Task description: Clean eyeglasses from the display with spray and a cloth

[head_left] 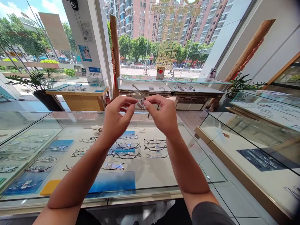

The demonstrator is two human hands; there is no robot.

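Note:
Above the glass counter, a pair of thin-framed eyeglasses (pixel 139 91) is held up with one dark temple arm angled upward. My left hand (pixel 119 115) has its thumb and fingers bent together at the left side of the frame. My right hand (pixel 162 115) pinches the eyeglasses near the hinge between thumb and index finger. A small greyish piece shows between the fingertips; whether it is a lens or something else is unclear. Under the glass, several eyeglasses (pixel 127 146) lie in rows beneath my forearms.
The glass display counter (pixel 150 184) spans the front, with a blue sheet (pixel 112 182) and a yellow item (pixel 50 187) near its front edge. Another glass case (pixel 217 150) stands at the right. Further cases (pixel 140 84) line the window, with potted plants (pixel 38 82) nearby.

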